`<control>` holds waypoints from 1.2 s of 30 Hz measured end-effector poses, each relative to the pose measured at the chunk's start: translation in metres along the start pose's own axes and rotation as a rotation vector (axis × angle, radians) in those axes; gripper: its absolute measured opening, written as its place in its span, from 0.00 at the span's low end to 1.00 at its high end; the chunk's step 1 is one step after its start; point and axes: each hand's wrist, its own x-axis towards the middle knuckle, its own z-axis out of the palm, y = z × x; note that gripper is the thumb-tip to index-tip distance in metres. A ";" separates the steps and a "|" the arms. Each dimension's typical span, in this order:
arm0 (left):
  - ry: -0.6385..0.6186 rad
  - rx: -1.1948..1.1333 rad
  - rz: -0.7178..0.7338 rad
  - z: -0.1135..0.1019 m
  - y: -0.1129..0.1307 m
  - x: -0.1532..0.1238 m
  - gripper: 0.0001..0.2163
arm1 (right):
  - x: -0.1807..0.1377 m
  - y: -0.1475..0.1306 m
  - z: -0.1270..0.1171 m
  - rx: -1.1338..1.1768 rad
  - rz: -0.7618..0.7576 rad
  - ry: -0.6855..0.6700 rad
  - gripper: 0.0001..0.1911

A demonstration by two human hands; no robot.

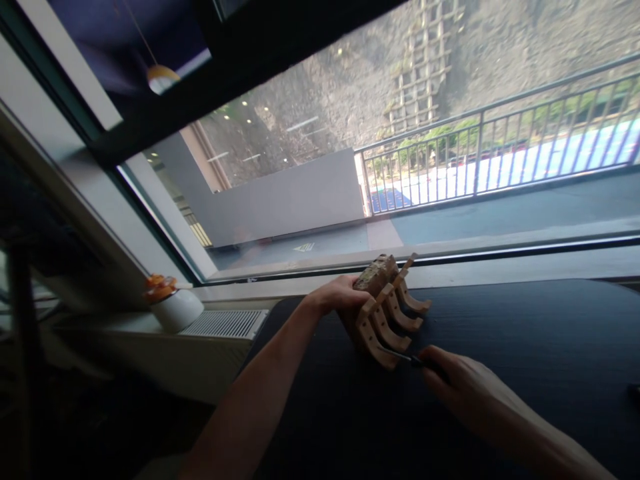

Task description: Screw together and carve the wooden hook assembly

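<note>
A wooden rack [383, 320] with several curved arms and small dark holes stands tilted on the black table. My left hand [345, 293] is closed around its upper left side, next to a rough brown block-like part [377, 272] at the top; the fingertips are partly hidden behind the wood. My right hand [453, 373] is wrapped round the black handle of a screwdriver [415, 361]. Its thin metal shaft points left, and the tip reaches the nearest curved arm, low on its face. Whether the tip sits in a hole I cannot tell.
The black table [525, 333] has a rounded far right corner and meets the window sill [560, 267]. To the left, a white pot [175, 310] with an orange top stands beside a radiator grille [227, 325]. A small dark object [634, 393] lies at the right edge.
</note>
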 end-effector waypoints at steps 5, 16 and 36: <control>0.279 -0.357 0.201 0.021 -0.040 -0.027 0.24 | 0.006 0.010 -0.036 0.269 0.003 0.218 0.19; 0.541 -0.810 0.116 0.069 -0.094 -0.048 0.21 | 0.011 0.004 -0.027 0.246 0.118 0.358 0.21; 0.515 -0.758 0.164 0.077 -0.081 -0.058 0.23 | 0.034 0.008 -0.039 0.131 0.151 0.311 0.20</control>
